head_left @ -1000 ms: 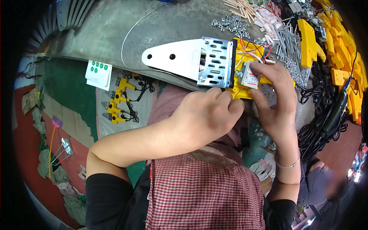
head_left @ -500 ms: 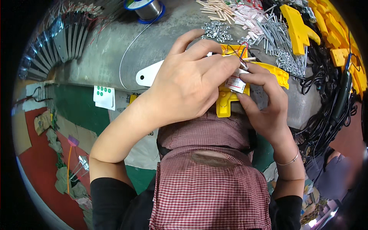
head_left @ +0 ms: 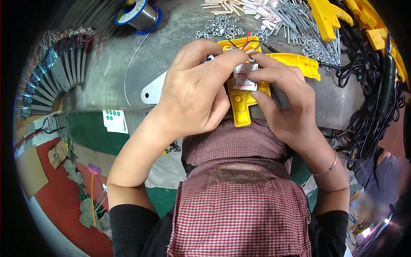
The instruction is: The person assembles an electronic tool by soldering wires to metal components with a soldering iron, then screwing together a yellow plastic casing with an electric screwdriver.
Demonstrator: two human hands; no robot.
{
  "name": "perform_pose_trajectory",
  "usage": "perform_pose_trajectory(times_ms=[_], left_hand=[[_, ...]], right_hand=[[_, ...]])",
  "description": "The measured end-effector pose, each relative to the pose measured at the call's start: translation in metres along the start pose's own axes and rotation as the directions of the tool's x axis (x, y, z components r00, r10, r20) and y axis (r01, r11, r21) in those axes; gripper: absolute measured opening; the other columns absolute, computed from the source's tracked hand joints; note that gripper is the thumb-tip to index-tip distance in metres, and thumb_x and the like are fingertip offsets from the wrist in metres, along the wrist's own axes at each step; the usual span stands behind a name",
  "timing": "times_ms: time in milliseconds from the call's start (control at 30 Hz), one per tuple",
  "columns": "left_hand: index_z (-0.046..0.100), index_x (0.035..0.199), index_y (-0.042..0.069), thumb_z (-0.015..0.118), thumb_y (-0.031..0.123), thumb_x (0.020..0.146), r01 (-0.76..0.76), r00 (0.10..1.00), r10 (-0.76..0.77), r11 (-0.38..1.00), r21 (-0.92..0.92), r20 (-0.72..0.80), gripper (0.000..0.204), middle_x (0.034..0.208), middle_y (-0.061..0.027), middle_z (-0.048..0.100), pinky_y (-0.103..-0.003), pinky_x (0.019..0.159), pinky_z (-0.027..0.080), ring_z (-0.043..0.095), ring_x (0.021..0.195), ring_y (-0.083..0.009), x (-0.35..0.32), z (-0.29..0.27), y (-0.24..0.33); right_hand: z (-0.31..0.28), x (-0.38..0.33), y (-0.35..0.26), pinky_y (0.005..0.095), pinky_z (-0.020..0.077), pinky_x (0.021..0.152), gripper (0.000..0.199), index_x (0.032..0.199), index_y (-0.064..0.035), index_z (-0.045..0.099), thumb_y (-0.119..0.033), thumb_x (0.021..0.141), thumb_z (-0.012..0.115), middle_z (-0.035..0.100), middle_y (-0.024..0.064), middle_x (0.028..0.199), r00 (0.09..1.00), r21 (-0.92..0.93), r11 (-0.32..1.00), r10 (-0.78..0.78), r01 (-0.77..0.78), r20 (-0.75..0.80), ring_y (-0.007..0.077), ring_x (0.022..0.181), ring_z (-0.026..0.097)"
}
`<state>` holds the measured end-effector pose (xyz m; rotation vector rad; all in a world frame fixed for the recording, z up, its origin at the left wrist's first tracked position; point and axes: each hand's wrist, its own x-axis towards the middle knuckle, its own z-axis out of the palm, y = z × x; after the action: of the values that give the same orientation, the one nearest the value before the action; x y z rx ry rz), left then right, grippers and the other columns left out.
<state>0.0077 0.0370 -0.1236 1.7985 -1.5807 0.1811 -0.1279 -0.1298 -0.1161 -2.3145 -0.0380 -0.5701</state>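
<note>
Head view: nearest the camera lies a red-and-white checked cloth (head_left: 239, 205) over the lap, with both bare forearms rising from black sleeves toward the bench edge. The left hand (head_left: 195, 96) arches palm-down, its fingers curled over the top of a yellow plastic part (head_left: 243, 107), thumb and forefinger pinching thin red and black wires (head_left: 239, 44). The right hand (head_left: 284, 100), a thin bangle at its wrist, grips the same part from the right and presses a small white labelled component (head_left: 244, 77) against it. The part sits upright between the hands, at the near edge of the grey worktable (head_left: 107, 81). A white metal bracket (head_left: 153, 90) pokes out from under the left hand. Farther off lie scattered nuts (head_left: 220, 28), a solder spool (head_left: 139, 15), more yellow parts (head_left: 329, 17) and tangled black cables (head_left: 376, 98).
</note>
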Motion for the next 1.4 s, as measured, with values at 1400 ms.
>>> perform_pose_trajectory(times_ms=[1400], left_hand=[[0.057,0.125,-0.002,0.082,0.044,0.062,0.145,0.989,-0.146,0.989,0.029,0.024,0.083,0.123,-0.0186,0.058,-0.048,0.096,0.043,0.055,0.113,-0.0380,-0.027,-0.029,0.006]], right_hand=[[-0.015,-0.034,-0.008,0.0301,0.0527,0.080,0.024,0.102,0.0004,0.066,0.003,0.079,0.069,0.068,0.0059,0.101,0.734,0.831,0.309,0.659,-0.462,0.163,0.0160,0.092,0.066]])
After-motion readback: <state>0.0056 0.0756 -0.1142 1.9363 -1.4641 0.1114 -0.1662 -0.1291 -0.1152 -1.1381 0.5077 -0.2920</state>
